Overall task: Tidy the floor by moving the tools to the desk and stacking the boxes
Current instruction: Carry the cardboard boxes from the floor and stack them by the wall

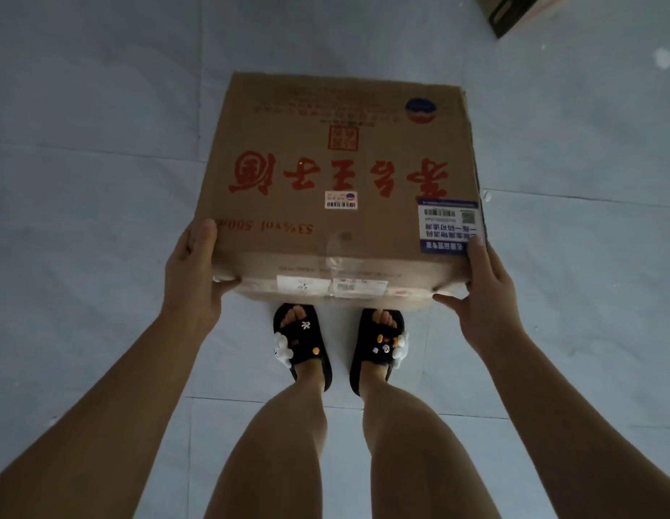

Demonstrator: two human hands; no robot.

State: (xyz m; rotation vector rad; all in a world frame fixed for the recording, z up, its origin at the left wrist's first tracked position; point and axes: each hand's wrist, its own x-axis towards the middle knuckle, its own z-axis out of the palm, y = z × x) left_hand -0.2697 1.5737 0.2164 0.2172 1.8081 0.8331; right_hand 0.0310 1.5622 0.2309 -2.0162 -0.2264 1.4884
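A brown cardboard box (337, 174) with large red characters and white barcode labels is held in front of me, above the pale tiled floor. My left hand (193, 267) grips its near left corner, thumb on top and fingers curled under the edge. At the near right corner my right hand (483, 290) grips the same way, thumb on a blue and white label. The box hides the floor beneath it.
Part of another cardboard box (513, 11) lies on the floor at the top right corner. My feet in black slippers (339, 342) stand just behind the held box. Pale floor tiles (94, 144) spread to the left and right.
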